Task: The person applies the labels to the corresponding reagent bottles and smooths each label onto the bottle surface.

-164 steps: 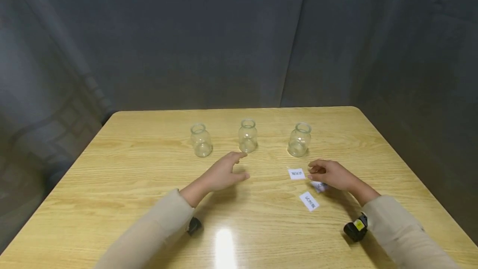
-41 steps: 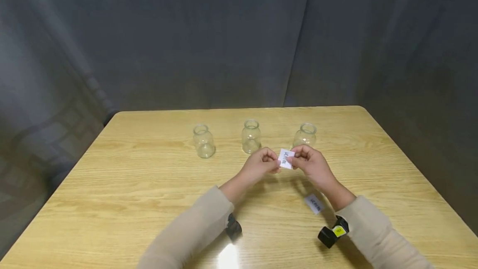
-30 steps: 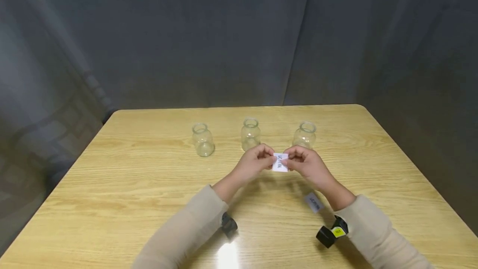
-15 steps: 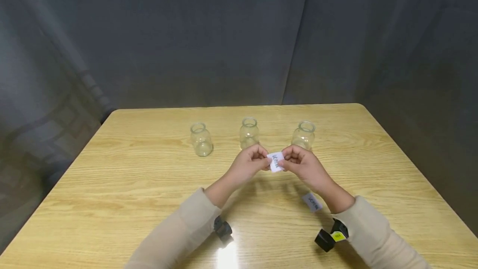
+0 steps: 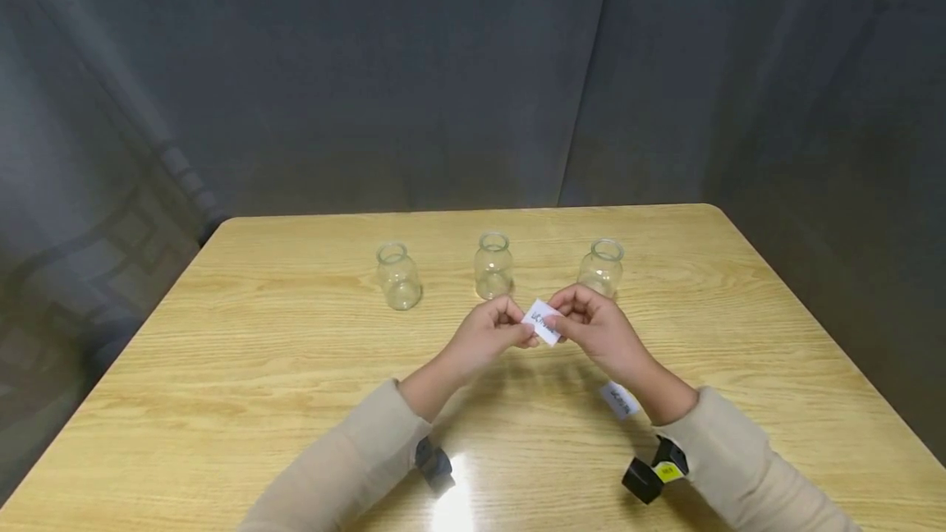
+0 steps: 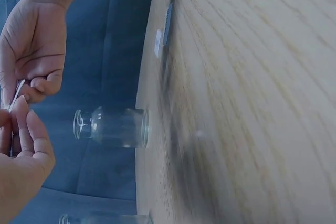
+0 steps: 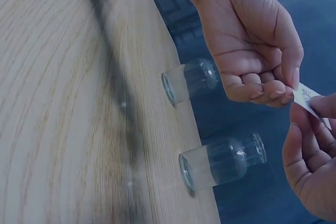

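Note:
Over the middle of the table, both hands hold one small white card (image 5: pixel 542 322) with dark lettering, tilted corner-up. The left hand (image 5: pixel 484 339) pinches its left edge between thumb and fingertip. On the opposite side, the right hand (image 5: pixel 602 331) grips it, thumb across part of the lettering. Seen from the left wrist, the card's thin edge (image 6: pixel 18 93) runs between the fingertips of both hands. Another lettered white card (image 5: pixel 619 401) lies on the table beside the right forearm. Two cards show lying there in the left wrist view, one a pale card (image 6: pixel 158 43).
Three clear glass jars stand upright without lids in a row beyond the hands: a left jar (image 5: pixel 400 277), a middle jar (image 5: pixel 493 268) and a right jar (image 5: pixel 601 268), whose base the right hand partly covers. The wooden table (image 5: pixel 222 351) ends before a dark curtain (image 5: pixel 406 80).
Earlier the hands were apart and three cards lay on the table; one was then lifted between both hands. Over the last second the card has shifted slightly left and been turned.

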Motion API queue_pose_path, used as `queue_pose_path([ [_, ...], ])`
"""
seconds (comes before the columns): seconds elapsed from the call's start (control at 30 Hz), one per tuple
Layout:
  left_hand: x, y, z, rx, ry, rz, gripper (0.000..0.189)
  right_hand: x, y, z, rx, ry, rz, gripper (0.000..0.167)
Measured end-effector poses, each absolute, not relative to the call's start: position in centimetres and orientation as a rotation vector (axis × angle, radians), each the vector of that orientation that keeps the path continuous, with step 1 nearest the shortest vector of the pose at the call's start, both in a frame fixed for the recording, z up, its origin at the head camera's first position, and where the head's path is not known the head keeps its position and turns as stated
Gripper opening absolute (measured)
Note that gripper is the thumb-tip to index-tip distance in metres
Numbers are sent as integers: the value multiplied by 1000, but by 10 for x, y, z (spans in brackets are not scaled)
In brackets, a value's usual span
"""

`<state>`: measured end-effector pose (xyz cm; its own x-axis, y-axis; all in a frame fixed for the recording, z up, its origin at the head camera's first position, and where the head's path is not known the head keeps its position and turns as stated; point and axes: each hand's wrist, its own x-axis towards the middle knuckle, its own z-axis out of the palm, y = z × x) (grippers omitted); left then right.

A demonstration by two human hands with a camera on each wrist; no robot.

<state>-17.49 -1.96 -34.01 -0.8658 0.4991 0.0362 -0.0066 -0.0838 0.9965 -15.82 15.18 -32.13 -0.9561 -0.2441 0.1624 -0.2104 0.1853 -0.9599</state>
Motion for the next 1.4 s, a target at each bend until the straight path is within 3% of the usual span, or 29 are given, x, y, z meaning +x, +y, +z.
queue_pose_path([
  [0.47,-172,-39,-330,731,1784,1867,15,-155,154,-315,-586,2383,-1758,14],
  [1.4,-173,-47,-336,829,1689,1824,18,-158,157,-326,-706,2206,-1761,12],
])
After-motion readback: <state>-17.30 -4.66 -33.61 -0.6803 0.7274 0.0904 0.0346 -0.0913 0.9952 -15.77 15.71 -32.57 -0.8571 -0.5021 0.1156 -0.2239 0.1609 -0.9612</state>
